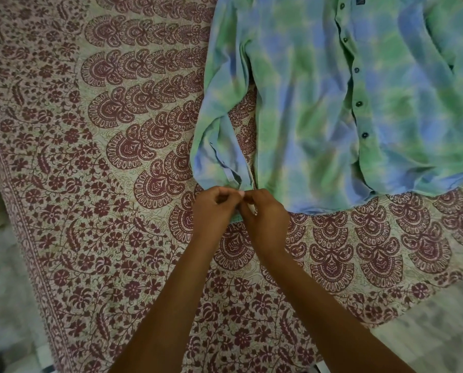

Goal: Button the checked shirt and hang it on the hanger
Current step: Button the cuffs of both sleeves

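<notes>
A bedspread [112, 184] printed with maroon paisley fans and flowers on a pale ground fills the view, with pale floor [426, 335] showing at 4 o'clock and along the 8 o'clock edge.

Just below the centre, the fingers [234, 195] of the left hand [212, 211] are curled in tight, thumb and fingertips pressed together in a pinch on the cuff [236, 218] of the checked shirt [305, 117]. The right hand [266, 219] meets it from the 3 o'clock side, its fingers likewise bunched and pinching the same cuff. The 2 sets of fingertips touch. Whether a button sits between them cannot be told, as the hands hide most of the cuff. Only a sliver of green cloth shows beneath the knuckles. Both forearms come in bare from 6 o'clock and converge at the cuff.

From the hands the sleeve [219, 109] runs up toward 12 o'clock, rumpled, lying beside the shirt's body. The blue and green shirt lies flat on the bedspread from 12 to 3 o'clock, front up, hem toward the person. Its front is closed, with 5 dark buttons [358, 103] in a line down it.
</notes>
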Tool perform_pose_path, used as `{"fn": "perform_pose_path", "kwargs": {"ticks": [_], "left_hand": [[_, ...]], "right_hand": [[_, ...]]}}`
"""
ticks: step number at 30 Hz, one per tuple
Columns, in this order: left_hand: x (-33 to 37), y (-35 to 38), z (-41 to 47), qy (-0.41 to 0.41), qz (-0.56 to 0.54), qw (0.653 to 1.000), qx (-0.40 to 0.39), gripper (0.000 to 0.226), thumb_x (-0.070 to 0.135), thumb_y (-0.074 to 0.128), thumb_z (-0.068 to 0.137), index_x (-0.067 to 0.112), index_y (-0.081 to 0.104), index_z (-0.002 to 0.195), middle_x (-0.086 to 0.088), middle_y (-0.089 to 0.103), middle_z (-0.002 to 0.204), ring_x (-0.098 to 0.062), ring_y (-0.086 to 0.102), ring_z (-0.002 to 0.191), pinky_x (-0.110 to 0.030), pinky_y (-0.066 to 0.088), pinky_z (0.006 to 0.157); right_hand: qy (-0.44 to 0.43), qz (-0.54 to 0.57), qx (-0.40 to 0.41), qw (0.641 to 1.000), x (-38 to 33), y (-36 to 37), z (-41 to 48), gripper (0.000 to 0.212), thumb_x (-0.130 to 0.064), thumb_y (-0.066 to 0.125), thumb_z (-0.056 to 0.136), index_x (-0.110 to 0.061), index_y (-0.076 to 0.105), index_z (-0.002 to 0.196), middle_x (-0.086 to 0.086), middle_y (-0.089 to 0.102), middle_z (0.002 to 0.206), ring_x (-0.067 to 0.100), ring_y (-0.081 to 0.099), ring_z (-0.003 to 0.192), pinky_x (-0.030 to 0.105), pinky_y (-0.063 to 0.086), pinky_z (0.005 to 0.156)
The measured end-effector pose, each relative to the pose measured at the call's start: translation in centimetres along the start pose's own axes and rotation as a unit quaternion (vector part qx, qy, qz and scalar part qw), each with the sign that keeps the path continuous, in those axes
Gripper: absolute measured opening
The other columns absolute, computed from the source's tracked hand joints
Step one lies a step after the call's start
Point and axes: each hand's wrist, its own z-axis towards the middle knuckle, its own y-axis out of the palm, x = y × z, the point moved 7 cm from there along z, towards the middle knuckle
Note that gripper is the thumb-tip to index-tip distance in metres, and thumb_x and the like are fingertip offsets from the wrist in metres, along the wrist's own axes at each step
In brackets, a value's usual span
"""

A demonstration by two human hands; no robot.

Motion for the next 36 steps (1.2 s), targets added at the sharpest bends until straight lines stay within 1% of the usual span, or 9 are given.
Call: {"fn": "perform_pose_path", "kwargs": {"ticks": [3,8,13,19,23,27,31,34,36], "left_hand": [[-0.1,0.1,0.5,-0.01,-0.01,1.0,0.014,0.009,0.011,0.062,0.086,0.01,0.066,0.078,0.0,0.065,0.072,-0.005,0.061,0.063,-0.008,0.047,0.052],[-0.5,0.5,1.4,0.012,0.08,0.997,0.004,0.009,0.013,0.059,0.087,0.012,0.06,0.079,0.0,0.063,0.074,-0.012,0.06,0.068,-0.026,0.051,0.063],[0.0,1.0,1.9,0.059,0.118,0.991,-0.015,0.009,0.01,0.058,0.087,0.011,0.056,0.078,0.005,0.056,0.066,-0.006,0.051,0.058,-0.006,0.038,0.047],[0.8,1.0,2.0,0.151,0.179,0.969,-0.083,0.008,0.004,0.06,0.085,0.011,0.057,0.083,0.004,0.059,0.073,-0.009,0.056,0.07,-0.014,0.045,0.063],[2.2,0.6,1.2,0.271,0.325,0.906,-0.029,0.005,0.008,0.059,0.084,0.01,0.059,0.088,-0.005,0.066,0.076,-0.016,0.056,0.065,-0.028,0.042,0.057],[1.4,-0.9,0.6,0.18,0.25,0.948,0.076,0.009,0.015,0.065,0.081,0.013,0.06,0.087,0.0,0.066,0.079,-0.017,0.061,0.071,-0.032,0.049,0.062],[-1.3,-3.0,0.8,0.083,0.197,0.967,0.14,0.038,0.039,0.064,0.079,0.016,0.054,0.107,-0.006,0.056,0.113,-0.022,0.053,0.101,-0.023,0.039,0.069],[-3.8,-2.5,1.1,-0.024,0.126,0.991,0.045,0.074,0.04,0.074,0.071,0.021,0.035,0.131,-0.006,0.05,0.128,-0.022,0.054,0.108,-0.031,0.049,0.081],[-3.8,-1.5,0.6,-0.033,0.099,0.994,-0.014,0.071,0.022,0.074,0.073,0.021,0.034,0.132,-0.001,0.059,0.115,-0.016,0.061,0.092,-0.023,0.052,0.07]], "right_hand": [[-0.004,-0.001,0.005,1.0,-0.2,-0.2,0.2,0.008,-0.022,0.063,0.084,-0.018,0.07,0.087,-0.001,0.07,0.083,0.014,0.064,0.068,0.025,0.044,0.055],[0.065,0.061,-0.014,0.996,1.0,0.2,0.5,0.009,-0.022,0.062,0.084,-0.017,0.07,0.084,0.001,0.072,0.075,0.014,0.065,0.067,0.035,0.055,0.062],[0.149,0.127,-0.023,0.98,1.6,0.3,0.6,0.013,-0.015,0.063,0.083,-0.02,0.065,0.072,0.0,0.067,0.066,0.009,0.06,0.059,0.019,0.047,0.057],[0.411,0.383,-0.137,0.816,3.5,2.2,0.4,0.02,0.002,0.056,0.083,-0.01,0.063,0.069,0.006,0.056,0.062,0.014,0.051,0.059,0.019,0.048,0.056],[0.428,0.398,-0.151,0.797,3.8,3.2,0.1,0.021,-0.002,0.054,0.086,-0.01,0.062,0.068,0.002,0.061,0.059,0.013,0.054,0.058,0.022,0.044,0.059],[0.414,0.396,-0.17,0.802,3.0,3.6,-0.1,0.02,-0.006,0.052,0.088,-0.014,0.061,0.072,0.001,0.059,0.067,0.008,0.053,0.056,0.016,0.041,0.052],[0.405,0.406,-0.139,0.807,3.5,3.3,-0.1,0.027,-0.001,0.046,0.089,-0.016,0.054,0.067,0.002,0.047,0.064,0.013,0.042,0.061,0.025,0.037,0.065],[0.408,0.456,-0.131,0.78,3.4,3.7,0.1,0.026,0.0,0.038,0.092,-0.01,0.049,0.071,0.007,0.045,0.068,0.019,0.043,0.067,0.024,0.039,0.066],[0.434,0.503,-0.142,0.734,3.0,4.2,-0.6,0.023,-0.003,0.034,0.093,-0.007,0.052,0.078,0.01,0.055,0.078,0.021,0.054,0.077,0.025,0.05,0.067]]}}
